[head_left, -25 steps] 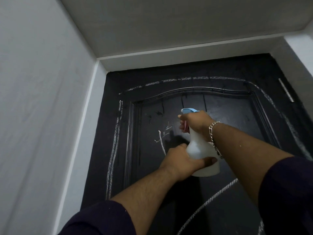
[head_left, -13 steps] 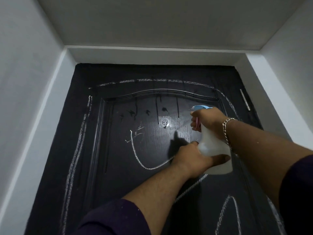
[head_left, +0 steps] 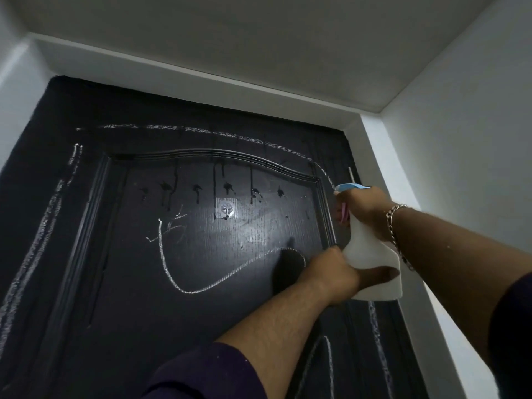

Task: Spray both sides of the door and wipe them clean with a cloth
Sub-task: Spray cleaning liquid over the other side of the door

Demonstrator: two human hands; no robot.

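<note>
White walls [head_left: 460, 139], ceiling [head_left: 230, 38], bracelet [head_left: 393, 226]

My one head camera sits close to the black door [head_left: 201, 254] and tilts upward, so the door fills the frame's left and centre, ceiling [head_left: 259, 38] across the top, my forearms entering lower right.

The door [head_left: 121, 254] stands before me, between a wall at left [head_left: 11, 90] and a wall at right [head_left: 466, 145], under the ceiling [head_left: 259, 38]. A hook [head_left: 226, 210] sits on its upper panel. My right hand [head_left: 367, 207] holds the top of the spray bottle [head_left: 371, 254] before the door's right edge; my left hand [head_left: 335, 272] holds the bottle's base, below the right.
</note>
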